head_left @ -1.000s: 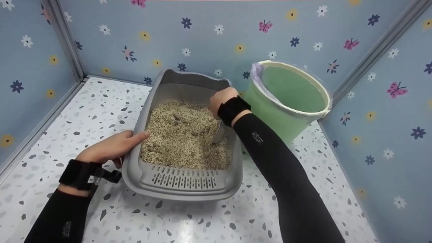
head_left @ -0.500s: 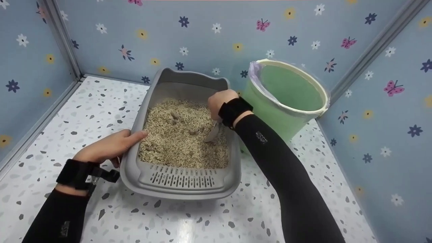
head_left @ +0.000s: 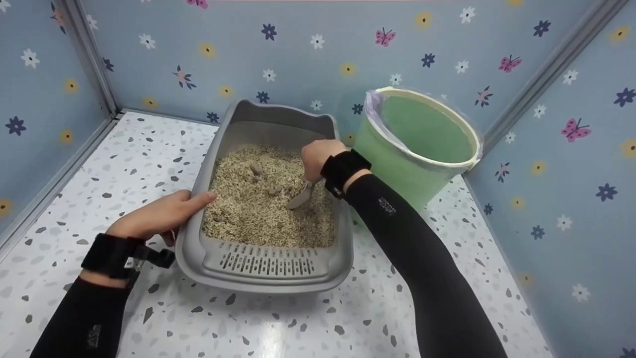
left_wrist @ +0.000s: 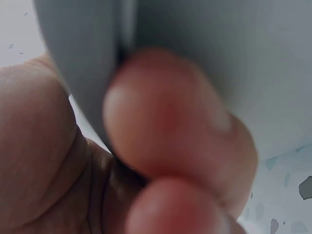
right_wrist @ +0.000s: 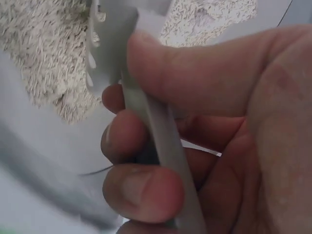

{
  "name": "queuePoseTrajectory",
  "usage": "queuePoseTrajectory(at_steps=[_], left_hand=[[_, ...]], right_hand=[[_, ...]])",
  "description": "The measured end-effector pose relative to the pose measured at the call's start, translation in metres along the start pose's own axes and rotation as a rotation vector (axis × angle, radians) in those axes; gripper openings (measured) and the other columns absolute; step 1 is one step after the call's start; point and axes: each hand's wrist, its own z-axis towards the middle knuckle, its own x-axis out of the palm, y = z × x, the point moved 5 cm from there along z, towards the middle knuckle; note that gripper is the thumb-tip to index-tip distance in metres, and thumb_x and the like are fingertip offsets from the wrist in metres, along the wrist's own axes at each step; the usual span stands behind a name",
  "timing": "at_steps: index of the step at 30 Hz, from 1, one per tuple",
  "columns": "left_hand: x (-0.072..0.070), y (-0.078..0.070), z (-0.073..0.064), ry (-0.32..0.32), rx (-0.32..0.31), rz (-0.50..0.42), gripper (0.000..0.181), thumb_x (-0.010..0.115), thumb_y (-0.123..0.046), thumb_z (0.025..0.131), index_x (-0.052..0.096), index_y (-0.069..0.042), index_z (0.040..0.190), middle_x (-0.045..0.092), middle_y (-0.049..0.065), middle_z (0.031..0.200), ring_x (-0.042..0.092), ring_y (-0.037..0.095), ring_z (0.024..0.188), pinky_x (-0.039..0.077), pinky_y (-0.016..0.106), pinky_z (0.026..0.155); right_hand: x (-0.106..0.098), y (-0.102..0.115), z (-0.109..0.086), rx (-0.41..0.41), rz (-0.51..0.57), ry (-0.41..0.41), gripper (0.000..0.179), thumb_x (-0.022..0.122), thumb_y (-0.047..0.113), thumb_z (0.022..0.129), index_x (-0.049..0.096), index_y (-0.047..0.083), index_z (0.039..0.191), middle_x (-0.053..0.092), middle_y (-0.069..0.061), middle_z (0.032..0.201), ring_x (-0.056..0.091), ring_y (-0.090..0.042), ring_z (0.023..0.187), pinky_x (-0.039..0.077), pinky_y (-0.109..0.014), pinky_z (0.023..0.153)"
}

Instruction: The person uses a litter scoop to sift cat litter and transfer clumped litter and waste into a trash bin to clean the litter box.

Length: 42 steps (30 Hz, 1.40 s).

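Observation:
A grey litter box stands on the speckled floor, holding a bed of pale pellet litter with a few dark clumps on it. My left hand grips the box's left rim, thumb on top; in the left wrist view its fingers curl under the rim. My right hand is over the box's right side and holds a grey slotted litter scoop. The right wrist view shows the thumb and fingers wrapped round the scoop's handle. The scoop's blade dips at the litter, right of the clumps.
A green bin with a pale rim and a purple-edged bag liner stands right behind the box. Patterned blue wall panels close in the back and both sides. Speckled white floor lies around the box.
My right hand has moved the scoop leftward through the litter, toward the clumps, and more of the blade shows now. My left hand keeps its grip on the rim.

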Motion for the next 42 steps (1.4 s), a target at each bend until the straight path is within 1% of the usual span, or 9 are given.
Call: queuePoseTrajectory(at_steps=[7,14,19,24,27,32,38,40,42], left_hand=[[0.000,-0.001,0.000,-0.004,-0.004,0.006,0.081,0.045,-0.077,0.110,0.043,0.001,0.131,0.065,0.014,0.087,0.068,0.022,0.061,0.062,0.039,0.048],[0.001,0.001,0.000,0.004,0.007,-0.014,0.077,0.044,-0.075,0.111,0.043,0.000,0.129,0.068,0.014,0.088,0.070,0.022,0.063,0.059,0.035,0.046],[0.000,0.003,-0.002,-0.004,0.000,-0.018,0.078,0.045,-0.075,0.111,0.043,0.000,0.129,0.067,0.014,0.089,0.070,0.024,0.064,0.060,0.037,0.047],[0.000,0.003,-0.003,-0.006,0.004,-0.020,0.078,0.046,-0.075,0.111,0.043,0.000,0.130,0.069,0.014,0.089,0.071,0.024,0.064,0.060,0.037,0.047],[0.002,0.003,-0.003,-0.005,0.003,-0.025,0.078,0.046,-0.076,0.111,0.043,0.000,0.131,0.069,0.014,0.089,0.072,0.024,0.063,0.061,0.037,0.047],[0.004,0.001,-0.003,-0.004,0.004,-0.026,0.079,0.046,-0.076,0.110,0.044,0.000,0.131,0.070,0.015,0.090,0.072,0.023,0.063,0.062,0.038,0.048],[0.003,-0.001,-0.001,-0.008,0.009,-0.026,0.078,0.046,-0.075,0.111,0.045,0.000,0.131,0.069,0.015,0.090,0.071,0.023,0.062,0.062,0.039,0.048],[0.002,0.000,-0.001,-0.009,0.004,-0.031,0.077,0.046,-0.074,0.111,0.045,0.000,0.131,0.070,0.014,0.090,0.072,0.023,0.062,0.062,0.038,0.048],[0.001,0.001,-0.001,-0.010,0.001,-0.034,0.075,0.046,-0.073,0.112,0.044,0.000,0.131,0.070,0.014,0.090,0.072,0.024,0.062,0.062,0.039,0.048]], right_hand=[[0.012,-0.001,0.015,0.039,0.091,-0.025,0.034,0.065,0.015,0.101,0.051,0.019,0.070,0.042,0.001,0.067,0.041,-0.022,0.064,0.038,-0.038,0.059],[0.024,0.014,0.029,0.043,0.249,-0.035,0.037,0.057,0.011,0.103,0.043,0.020,0.070,0.030,0.002,0.065,0.031,-0.020,0.061,0.032,-0.037,0.060],[0.028,0.018,0.041,0.037,0.307,-0.051,0.039,0.058,0.013,0.105,0.042,0.020,0.070,0.029,0.003,0.064,0.028,-0.019,0.059,0.031,-0.036,0.058],[0.031,0.014,0.057,0.035,0.304,-0.077,0.037,0.062,0.012,0.101,0.042,0.019,0.071,0.030,0.003,0.065,0.030,-0.019,0.061,0.031,-0.036,0.059],[0.032,0.013,0.066,0.033,0.270,-0.094,0.029,0.064,0.009,0.100,0.049,0.017,0.076,0.042,0.000,0.069,0.040,-0.021,0.066,0.035,-0.037,0.061],[0.032,0.010,0.072,0.009,0.236,-0.124,0.021,0.061,0.011,0.109,0.062,0.013,0.088,0.063,-0.005,0.085,0.052,-0.024,0.077,0.042,-0.042,0.072],[0.030,0.002,0.072,-0.072,0.243,-0.177,0.034,0.067,0.015,0.109,0.052,0.015,0.078,0.049,-0.001,0.074,0.046,-0.023,0.074,0.037,-0.041,0.077],[0.029,0.001,0.073,-0.096,0.255,-0.177,0.030,0.069,0.015,0.107,0.058,0.013,0.079,0.057,-0.003,0.078,0.050,-0.024,0.077,0.041,-0.041,0.081],[0.026,0.001,0.070,-0.112,0.256,-0.168,0.020,0.071,0.017,0.106,0.068,0.011,0.087,0.069,-0.005,0.089,0.058,-0.026,0.085,0.047,-0.045,0.090]])
